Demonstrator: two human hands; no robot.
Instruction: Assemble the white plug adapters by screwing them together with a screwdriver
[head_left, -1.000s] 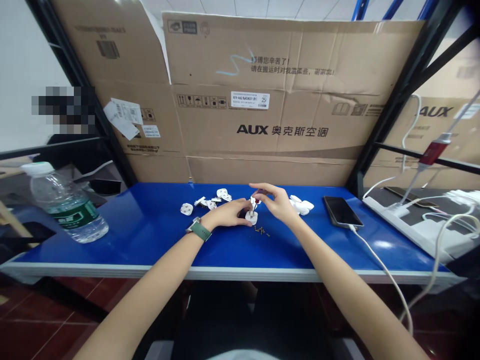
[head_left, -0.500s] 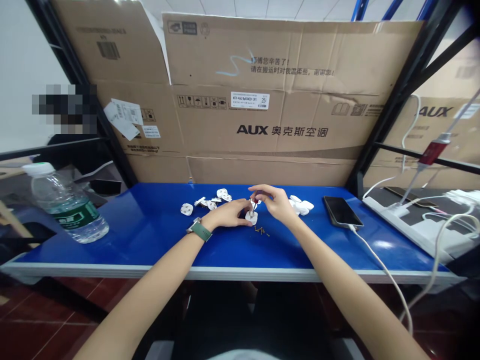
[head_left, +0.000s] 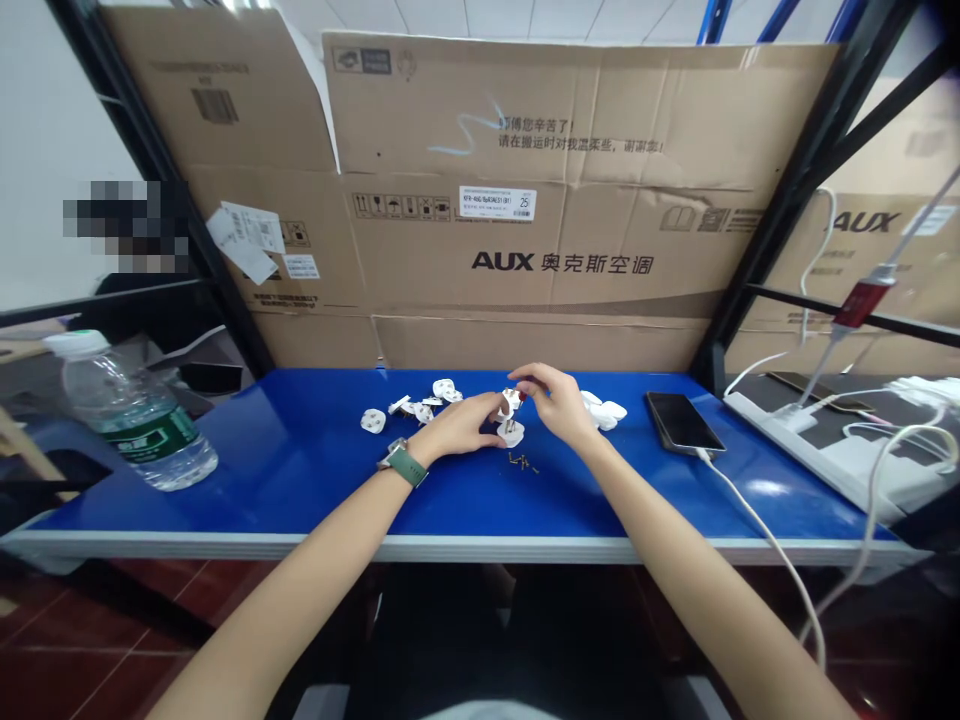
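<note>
My left hand (head_left: 474, 424), with a green-strapped watch on its wrist, curls its fingers around a white plug piece (head_left: 510, 403) above the table. Just below it, by my thumb, is a second white plug part (head_left: 511, 433) with metal pins showing; I cannot tell whether the two are joined. My right hand (head_left: 556, 402) is closed on a small screwdriver (head_left: 523, 388), of which only a bit of red handle shows beside the white piece. Its tip is hidden. Several small brass screws (head_left: 522, 462) lie on the table just in front of my hands.
More white plug parts (head_left: 373, 420) are spread left of my hands, and white covers (head_left: 604, 412) are piled to the right. A phone (head_left: 684, 422) on a cable, a power strip (head_left: 817, 455) and a water bottle (head_left: 142, 420) stand farther out. Cardboard (head_left: 540, 330) walls the back.
The screwdriver, upright over the lower plug part before, is now tilted and mostly hidden by my right hand. The white piece between my left fingers has come up into clearer view.
</note>
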